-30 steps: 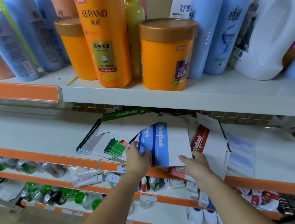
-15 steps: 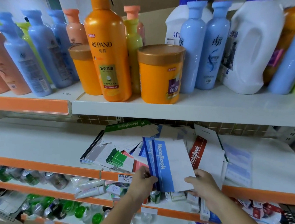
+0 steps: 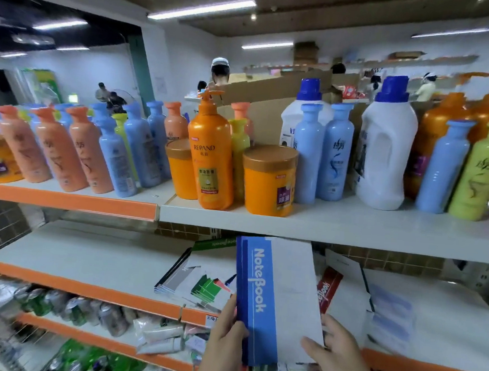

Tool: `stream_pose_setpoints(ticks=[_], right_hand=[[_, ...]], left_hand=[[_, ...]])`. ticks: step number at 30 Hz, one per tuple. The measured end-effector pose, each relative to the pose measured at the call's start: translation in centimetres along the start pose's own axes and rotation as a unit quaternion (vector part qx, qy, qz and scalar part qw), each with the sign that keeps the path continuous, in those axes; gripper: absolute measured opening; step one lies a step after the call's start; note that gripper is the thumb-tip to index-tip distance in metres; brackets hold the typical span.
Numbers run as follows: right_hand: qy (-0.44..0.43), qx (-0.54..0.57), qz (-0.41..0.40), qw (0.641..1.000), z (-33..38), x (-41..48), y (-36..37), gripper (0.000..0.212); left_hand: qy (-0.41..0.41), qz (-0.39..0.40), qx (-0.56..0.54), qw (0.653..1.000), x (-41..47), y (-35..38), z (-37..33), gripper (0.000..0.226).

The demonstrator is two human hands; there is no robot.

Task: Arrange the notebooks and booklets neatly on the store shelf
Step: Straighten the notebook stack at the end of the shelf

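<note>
The notebooks (image 3: 275, 299) stand upright, lower centre. The left hand (image 3: 222, 341) grips one edge, the right hand (image 3: 338, 359) the other.

- "NoteBook" ran in white letters along the blue band of the blue-banded notebook (image 3: 256, 280).
- The same word, white on red, stood on the red-banded notebook (image 3: 325, 291), partly hidden.
- "NoteBook" also showed, slanted, on the green-banded notebook (image 3: 214, 243).
- "REPAND" was printed on the orange pump bottle (image 3: 210, 159), with Chinese characters beneath it.
- The orange jar (image 3: 266, 187) carried "顺滑" on a purple label.
</note>
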State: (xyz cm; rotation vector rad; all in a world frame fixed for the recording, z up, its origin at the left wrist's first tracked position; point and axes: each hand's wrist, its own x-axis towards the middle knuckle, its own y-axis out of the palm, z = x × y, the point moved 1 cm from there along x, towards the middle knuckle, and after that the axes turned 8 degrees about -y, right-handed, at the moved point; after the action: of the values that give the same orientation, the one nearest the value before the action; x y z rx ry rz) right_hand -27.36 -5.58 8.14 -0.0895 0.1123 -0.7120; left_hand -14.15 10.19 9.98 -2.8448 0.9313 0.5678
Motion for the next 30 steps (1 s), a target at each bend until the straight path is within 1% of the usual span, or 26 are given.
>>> stream_pose_setpoints(ticks=[2, 5, 6, 11, 15, 18, 23, 25, 30], right_hand=[[-0.010, -0.011, 0.030, 0.999, 0.9, -1.0, 0.6, 0.032], [-0.024, -0.024, 0.075, 0.997, 2.1, -1.9, 1.2, 0.028], [-0.033, -0.024, 0.087, 0.995, 2.5, -2.2, 1.4, 0.027], [-0.067, -0.006, 0.107, 0.992, 4.0, -3.8, 2.8, 0.023], [-0.103, -0.007, 0.142, 0.984, 6.2, -4.7, 4.8, 0.021], [-0.140, -0.010, 0.161, 0.977, 8.3, -5.2, 6.9, 0.023], [-0.174, -0.004, 0.194, 0.965, 10.7, -5.9, 11.8, 0.025], [-0.184, 0.003, 0.202, 0.962, 11.2, -6.4, 14.4, 0.026], [-0.199, 0.013, 0.244, 0.949, 12.2, -7.7, 21.4, 0.029]], left_hand=[[0.019, -0.023, -0.009, 1.000, -2.0, -0.7, 0.3, 0.058], [0.086, -0.041, -0.005, 0.995, -4.7, -1.2, -0.1, 0.041], [0.101, -0.043, -0.005, 0.994, -5.4, -1.3, -0.3, 0.040], [0.141, -0.086, 0.000, 0.986, -8.4, -2.8, -0.5, 0.050], [0.188, -0.113, 0.005, 0.976, -11.1, -4.9, -1.6, 0.038], [0.207, -0.133, -0.018, 0.969, -12.7, -7.0, -2.6, 0.039], [0.219, -0.169, -0.029, 0.960, -14.5, -11.9, -2.8, 0.061], [0.221, -0.178, -0.043, 0.958, -15.3, -14.2, -2.6, 0.061], [0.235, -0.199, -0.088, 0.947, -16.9, -20.7, -1.5, 0.054]])
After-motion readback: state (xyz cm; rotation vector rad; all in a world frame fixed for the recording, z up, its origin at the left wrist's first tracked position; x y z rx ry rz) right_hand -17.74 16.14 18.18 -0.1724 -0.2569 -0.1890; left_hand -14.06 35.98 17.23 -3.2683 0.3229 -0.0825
